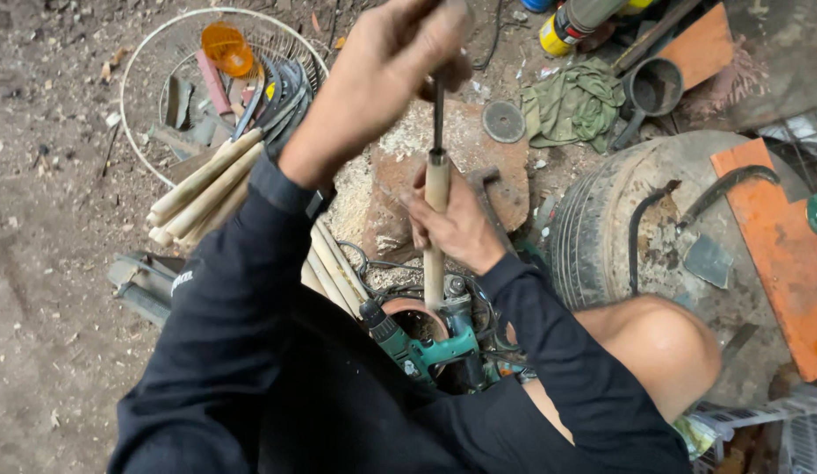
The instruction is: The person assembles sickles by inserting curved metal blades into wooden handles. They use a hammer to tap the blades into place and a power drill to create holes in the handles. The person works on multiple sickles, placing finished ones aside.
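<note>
My right hand (454, 226) grips a pale wooden handle (435, 263) and holds it upright over a rust-coloured block strewn with sawdust (399, 154). A dark metal rod (439, 118) sticks up out of the handle's top end. My left hand (386, 75) is raised above it, closed around the rod's upper end; what lies inside the fist is hidden. A green power drill (421, 351) lies just below the handle, near my lap.
A bundle of wooden handles (206, 189) lies to the left. Behind it a wire guard (140, 53) holds curved blades and an orange cup (226, 48). A tyre (593, 219) with two curved blades stands on the right, beside an orange board (781, 254). A green cloth (571, 105) and a spray can (566, 25) lie beyond.
</note>
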